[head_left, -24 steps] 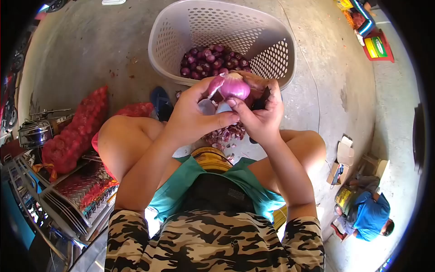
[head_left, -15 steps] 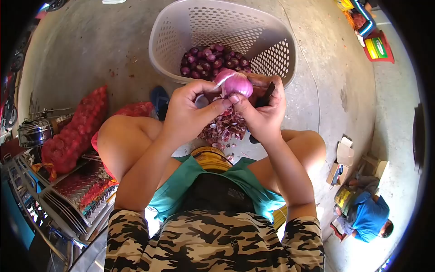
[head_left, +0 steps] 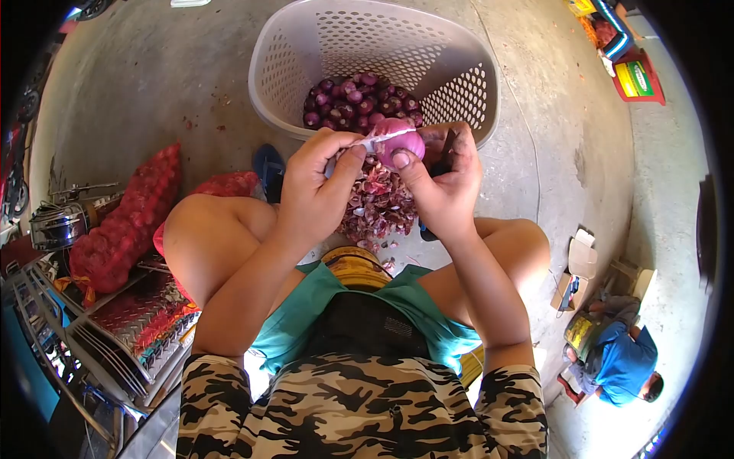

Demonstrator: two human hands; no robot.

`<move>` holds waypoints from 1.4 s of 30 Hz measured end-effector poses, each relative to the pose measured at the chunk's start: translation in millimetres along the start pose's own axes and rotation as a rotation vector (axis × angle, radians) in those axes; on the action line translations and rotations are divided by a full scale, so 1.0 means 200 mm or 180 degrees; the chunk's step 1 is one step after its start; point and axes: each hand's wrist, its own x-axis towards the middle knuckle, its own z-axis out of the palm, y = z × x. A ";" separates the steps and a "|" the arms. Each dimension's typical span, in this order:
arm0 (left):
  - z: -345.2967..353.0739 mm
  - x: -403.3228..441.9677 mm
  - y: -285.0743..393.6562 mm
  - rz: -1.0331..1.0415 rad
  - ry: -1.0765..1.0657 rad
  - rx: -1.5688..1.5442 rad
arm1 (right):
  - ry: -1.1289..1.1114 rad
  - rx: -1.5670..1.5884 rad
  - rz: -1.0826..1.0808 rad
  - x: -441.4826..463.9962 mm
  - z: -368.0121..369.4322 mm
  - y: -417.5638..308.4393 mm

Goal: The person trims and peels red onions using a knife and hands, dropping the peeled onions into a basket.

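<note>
A purple-red onion [head_left: 404, 147] is in my right hand [head_left: 449, 183], thumb pressed on its near side and fingers behind it. A dark, narrow object [head_left: 441, 159], perhaps a small knife, is tucked in the same palm; its full shape is hidden. My left hand [head_left: 317, 180] is closed in a pinch on a pale strip of onion skin [head_left: 373, 143] at the onion's left side. Below both hands lies a heap of dry onion skins [head_left: 380, 203] on the floor. Just beyond them stands a grey plastic basket [head_left: 267, 84] holding several purple onions [head_left: 359, 99].
Red mesh sacks of onions [head_left: 126, 222] lie at the left, beside a metal rack [head_left: 115, 348]. A blue slipper [head_left: 269, 172] is near my left knee. At the right are an open cardboard box [head_left: 581, 260] and a seated person in a blue shirt [head_left: 623, 363].
My left hand has drawn slightly left and away from the onion, with the skin strip stretched between. The right thumb has shifted on the onion, which has turned a little.
</note>
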 end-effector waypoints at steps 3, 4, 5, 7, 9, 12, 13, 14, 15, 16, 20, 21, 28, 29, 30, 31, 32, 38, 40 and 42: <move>0.00 0.01 -0.01 0.0030 0.0015 0.0080 | -0.0088 0.0112 0.0146 0.01 -0.01 -0.01; -0.01 0.00 -0.02 0.0001 -0.0010 0.0121 | -0.0092 0.0257 0.0225 0.01 -0.01 -0.01; -0.01 0.00 -0.02 -0.0029 -0.0036 0.0161 | -0.0096 0.0402 0.0305 0.01 -0.01 -0.02; -0.01 0.00 -0.03 -0.0013 0.0037 0.0039 | -0.0140 0.0779 0.0529 0.01 -0.01 -0.04; -0.01 0.01 -0.04 -0.0045 0.0081 -0.0068 | -0.0215 0.0988 0.0755 0.02 -0.01 -0.05; -0.02 0.01 -0.04 -0.0141 0.0058 -0.0120 | -0.0317 0.1096 0.1028 0.03 -0.03 -0.07; -0.03 0.01 -0.04 -0.0160 0.0019 -0.0083 | -0.0316 0.1163 0.1075 0.03 -0.03 -0.07; -0.03 0.01 -0.04 -0.0179 -0.0021 -0.0047 | -0.0314 0.1231 0.1123 0.03 -0.03 -0.08; -0.04 0.01 -0.04 -0.0192 -0.0074 0.0009 | -0.0216 0.1148 0.1107 0.03 -0.03 -0.08; -0.05 0.01 -0.03 -0.0205 -0.0127 0.0064 | -0.0118 0.1065 0.1091 0.03 -0.02 -0.08; -0.07 0.03 -0.06 0.0112 -0.0617 0.0809 | -0.0118 0.1030 0.1253 0.04 -0.05 -0.08; -0.07 0.03 -0.05 0.0006 -0.0820 0.1150 | -0.0144 0.1128 0.1247 0.05 -0.06 -0.08; -0.01 -0.04 -0.05 -0.0201 -0.1387 0.2053 | -0.0171 0.1284 0.1149 0.05 -0.07 -0.07; 0.00 -0.04 -0.04 -0.0167 -0.1247 0.1984 | -0.0170 0.1281 0.1122 0.05 -0.07 -0.07; 0.00 -0.04 -0.03 -0.0133 -0.1108 0.1917 | -0.0237 0.1323 0.1114 0.05 -0.07 -0.07; 0.00 -0.03 -0.03 0.0026 -0.0964 0.1773 | -0.0304 0.1365 0.1106 0.05 -0.07 -0.07; 0.00 0.00 -0.03 0.0185 -0.0820 0.1627 | -0.0371 0.1406 0.1097 0.05 -0.08 -0.07; 0.01 0.05 0.02 0.0295 -0.0272 -0.0239 | -0.0739 0.1044 0.0964 0.04 -0.07 -0.07; 0.01 0.04 0.00 0.0394 -0.0212 -0.0354 | -0.0797 0.0981 0.0925 0.03 -0.06 -0.07; -0.01 0.04 -0.02 0.0539 -0.0239 -0.0175 | -0.0835 0.0914 0.0914 0.04 -0.06 -0.07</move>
